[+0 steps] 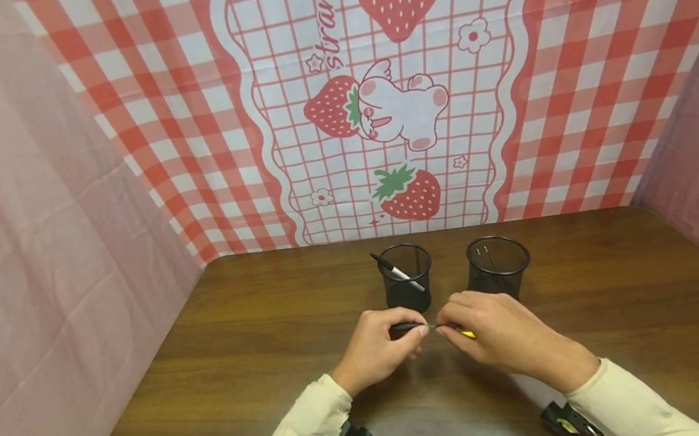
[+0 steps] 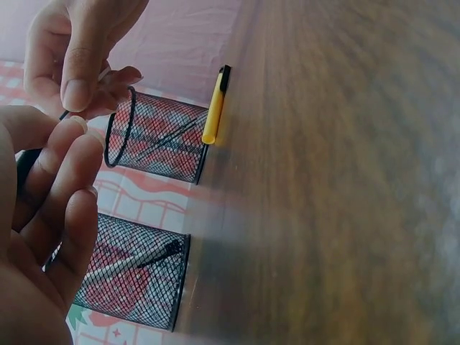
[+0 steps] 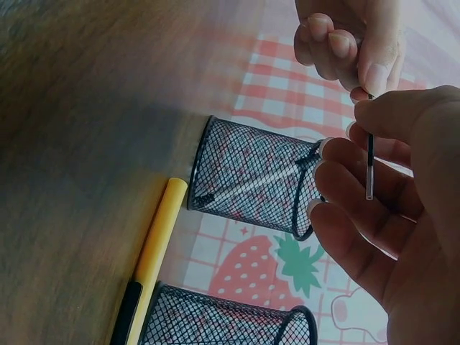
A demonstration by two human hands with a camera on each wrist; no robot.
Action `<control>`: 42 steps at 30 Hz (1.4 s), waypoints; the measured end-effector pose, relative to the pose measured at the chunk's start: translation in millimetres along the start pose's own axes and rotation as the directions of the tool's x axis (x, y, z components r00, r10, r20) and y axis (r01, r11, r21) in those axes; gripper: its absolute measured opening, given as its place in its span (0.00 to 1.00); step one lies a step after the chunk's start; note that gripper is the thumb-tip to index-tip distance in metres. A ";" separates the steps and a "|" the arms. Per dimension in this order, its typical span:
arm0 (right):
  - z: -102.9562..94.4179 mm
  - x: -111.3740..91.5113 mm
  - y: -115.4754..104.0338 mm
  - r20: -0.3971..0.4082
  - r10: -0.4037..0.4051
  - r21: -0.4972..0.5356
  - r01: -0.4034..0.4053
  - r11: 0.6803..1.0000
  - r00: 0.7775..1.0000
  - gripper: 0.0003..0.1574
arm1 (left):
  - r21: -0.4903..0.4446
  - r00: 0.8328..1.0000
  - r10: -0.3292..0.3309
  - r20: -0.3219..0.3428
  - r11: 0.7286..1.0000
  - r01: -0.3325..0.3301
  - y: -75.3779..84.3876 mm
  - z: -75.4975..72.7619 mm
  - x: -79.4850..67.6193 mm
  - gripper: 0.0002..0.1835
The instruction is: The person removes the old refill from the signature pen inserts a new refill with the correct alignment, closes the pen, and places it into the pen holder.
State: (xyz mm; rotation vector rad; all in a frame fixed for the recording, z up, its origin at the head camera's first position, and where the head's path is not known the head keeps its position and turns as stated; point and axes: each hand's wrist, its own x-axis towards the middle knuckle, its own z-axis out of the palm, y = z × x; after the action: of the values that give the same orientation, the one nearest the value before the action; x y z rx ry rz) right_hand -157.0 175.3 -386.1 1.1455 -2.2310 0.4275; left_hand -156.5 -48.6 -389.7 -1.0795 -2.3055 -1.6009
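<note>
In the head view, my left hand [image 1: 381, 345] grips a slim dark pen barrel [image 1: 403, 326]. Fingertips of my right hand [image 1: 499, 330] pinch a thin pen refill [image 3: 370, 154], black with a clear end, seen in the right wrist view. This refill runs in line with the barrel, its far end at the left fingertips. The palm hides part of the barrel in the left wrist view. Below the right hand lies a yellow pen [image 2: 215, 108] with a black clip, mostly covered by that hand in the head view.
Behind the hands stand two black mesh cups on the wooden table [image 1: 241, 341]. The left cup [image 1: 409, 296] contains a white marker [image 1: 402, 274] with black ends; the right cup [image 1: 499, 277] contains thin sticks. A red-checked strawberry cloth [image 1: 188, 121] hangs at the back.
</note>
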 end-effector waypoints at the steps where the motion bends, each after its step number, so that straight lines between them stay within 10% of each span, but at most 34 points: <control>1: 0.1 -0.1 0.0 0.001 0.001 0.000 -0.001 1.000 1.000 0.08 | 0.000 1.000 0.002 0.000 1.000 -0.002 0.0 -0.1 -0.1 0.02; 12: 0.1 -0.1 1.4 -0.008 -0.002 -0.008 0.002 1.000 1.000 0.08 | -0.014 1.000 -0.026 0.007 1.000 0.026 2.3 -1.8 -0.1 0.02; 24: -2.3 0.2 1.8 0.027 0.032 -0.002 -0.032 0.999 0.999 0.08 | 0.026 0.999 -0.040 -0.001 0.999 0.040 -35.2 4.3 0.1 0.03; 36: -1.1 -1.5 2.0 0.056 0.071 -0.016 -0.071 0.997 0.996 0.07 | -0.019 1.000 -0.029 -0.012 0.999 0.029 -0.9 -3.2 -0.8 0.02; 42: -1.1 -1.5 3.5 0.050 0.067 -0.023 -0.066 0.998 0.997 0.07 | -0.014 0.998 -0.065 -0.007 0.998 0.065 -18.8 0.4 0.0 0.03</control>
State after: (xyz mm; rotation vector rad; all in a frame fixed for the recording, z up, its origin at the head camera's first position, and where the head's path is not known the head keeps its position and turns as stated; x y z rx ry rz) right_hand -158.7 178.8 -386.3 1.0849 -2.3171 0.4043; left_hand -168.0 -51.6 -404.2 -1.0101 -2.3516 -1.6434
